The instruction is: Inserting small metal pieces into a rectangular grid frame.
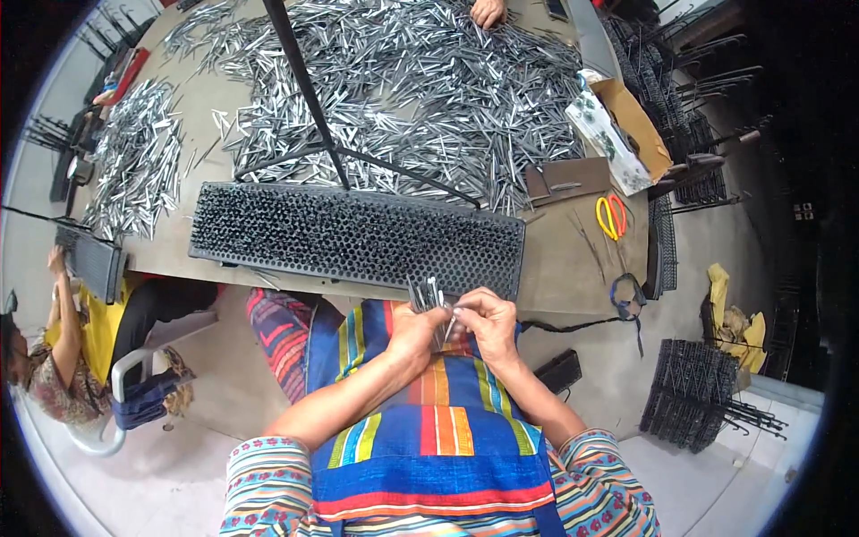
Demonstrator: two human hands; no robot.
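Note:
My left hand (416, 333) is closed around a small bundle of slender metal pieces (424, 292), which stick up past its thumb. Close against it, my right hand (489, 320) pinches at the lower end of a piece by the bundle, above my striped apron. Just beyond both hands, at the table's near edge, lies a long black rack (358, 234) full of round holes. Dark tips fill many of its holes, mainly toward the left and far side; bare holes show at the near right. A black metal frame (309, 98) rises from the rack's far side.
A large heap of slender metal pieces (403, 80) covers the table, with a smaller pile (134, 161) at left. Scissors (612, 217) and an open carton (631, 134) lie at right. A co-worker (67, 349) sits at left; another person's hand (488, 12) reaches in. Stacked black racks (687, 394) stand on the floor.

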